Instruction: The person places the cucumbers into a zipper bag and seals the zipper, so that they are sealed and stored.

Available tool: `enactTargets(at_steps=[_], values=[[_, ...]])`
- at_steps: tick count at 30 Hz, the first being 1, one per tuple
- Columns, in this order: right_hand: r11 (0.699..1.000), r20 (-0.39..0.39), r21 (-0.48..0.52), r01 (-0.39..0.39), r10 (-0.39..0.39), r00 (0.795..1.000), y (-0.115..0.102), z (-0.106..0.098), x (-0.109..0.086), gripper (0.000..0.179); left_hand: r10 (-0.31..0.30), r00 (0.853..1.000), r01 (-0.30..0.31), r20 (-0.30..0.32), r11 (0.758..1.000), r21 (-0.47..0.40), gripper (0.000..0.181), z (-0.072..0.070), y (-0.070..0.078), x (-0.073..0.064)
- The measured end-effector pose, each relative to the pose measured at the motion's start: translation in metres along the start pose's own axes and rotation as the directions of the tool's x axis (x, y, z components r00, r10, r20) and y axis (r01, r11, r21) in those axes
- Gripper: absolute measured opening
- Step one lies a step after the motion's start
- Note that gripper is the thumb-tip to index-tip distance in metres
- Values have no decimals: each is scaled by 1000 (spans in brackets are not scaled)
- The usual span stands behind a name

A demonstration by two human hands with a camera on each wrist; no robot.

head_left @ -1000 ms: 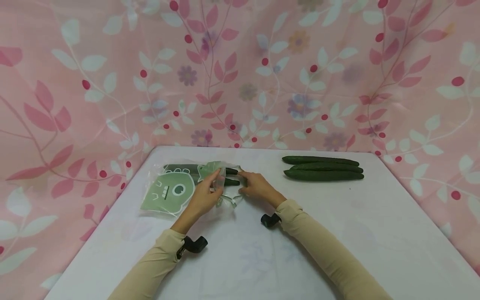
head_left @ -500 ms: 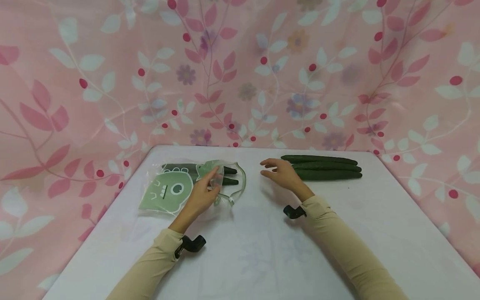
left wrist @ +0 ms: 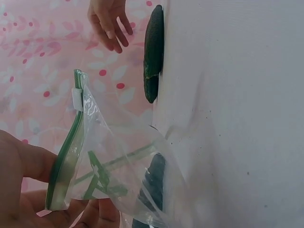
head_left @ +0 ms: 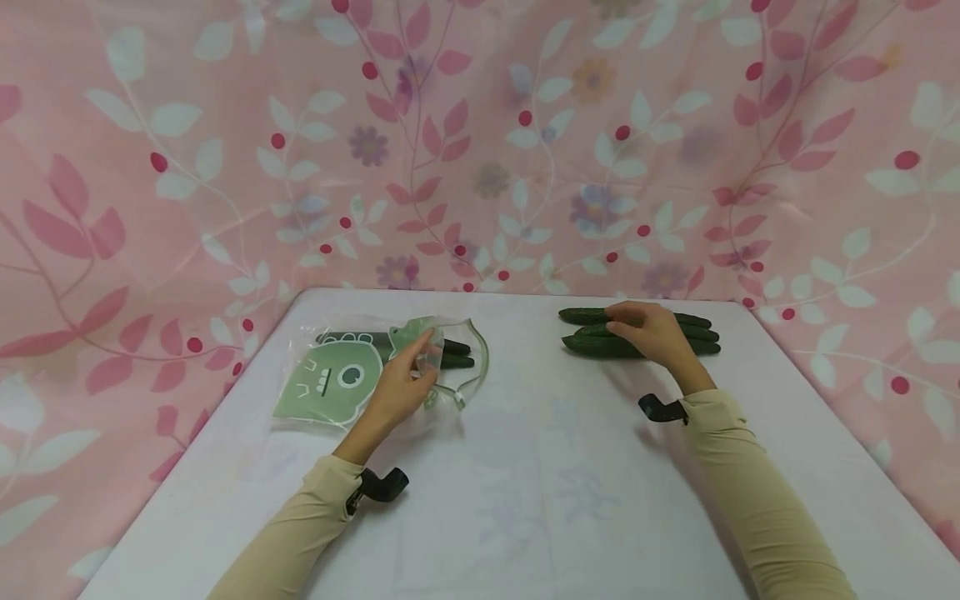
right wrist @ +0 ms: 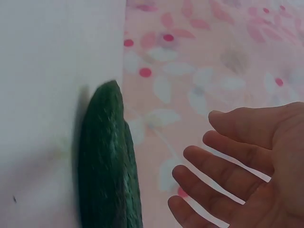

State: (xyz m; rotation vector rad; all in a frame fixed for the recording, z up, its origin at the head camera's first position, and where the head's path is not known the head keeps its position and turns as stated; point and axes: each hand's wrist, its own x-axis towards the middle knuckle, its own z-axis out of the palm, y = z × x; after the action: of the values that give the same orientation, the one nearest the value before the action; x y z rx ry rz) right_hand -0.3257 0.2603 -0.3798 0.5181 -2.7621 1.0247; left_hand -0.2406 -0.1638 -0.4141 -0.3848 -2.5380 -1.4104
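Head: right hand (head_left: 654,335) is above the three cucumbers (head_left: 603,346) on the tabletop (head_left: 517,483), much nearer them than left hand (head_left: 399,390); they lie side by side, long axes left-right. Left hand pinches the bag (head_left: 337,387) by its mouth; two more cucumbers (head_left: 457,362) inside, tips toward the mouth.
Left wrist: clear floppy plastic, green zip strip (left wrist: 71,135), white slider (left wrist: 77,99).
Right wrist: fingers (right wrist: 225,173) apart, holding nothing, no contact; cucumbers below, dark green, bumpy, tapered.
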Motion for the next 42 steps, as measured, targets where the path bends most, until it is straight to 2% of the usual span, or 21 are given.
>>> enactTargets(at_steps=[5,23,28,36,42], values=[[1000,-31,-26,-17,16,999,12,-18,-8,41,-2,1000,2,-10,1000,1,69,-1,2,0],[983,-37,-135,-121,117,992,72,-51,-30,43,-10,1000,10,-8,1000,8,70,1,3,0],[977,-45,-171,-129,123,991,89,-53,-31,38,-27,1000,27,-10,1000,10,69,0,2,-1],[975,-131,-189,-118,94,987,110,-48,-34,28,-21,1000,21,-22,1000,0,69,-4,5,0],[965,-106,-227,-129,107,989,125,-45,-40,34,-38,999,38,-10,999,6,71,-2,4,-1]])
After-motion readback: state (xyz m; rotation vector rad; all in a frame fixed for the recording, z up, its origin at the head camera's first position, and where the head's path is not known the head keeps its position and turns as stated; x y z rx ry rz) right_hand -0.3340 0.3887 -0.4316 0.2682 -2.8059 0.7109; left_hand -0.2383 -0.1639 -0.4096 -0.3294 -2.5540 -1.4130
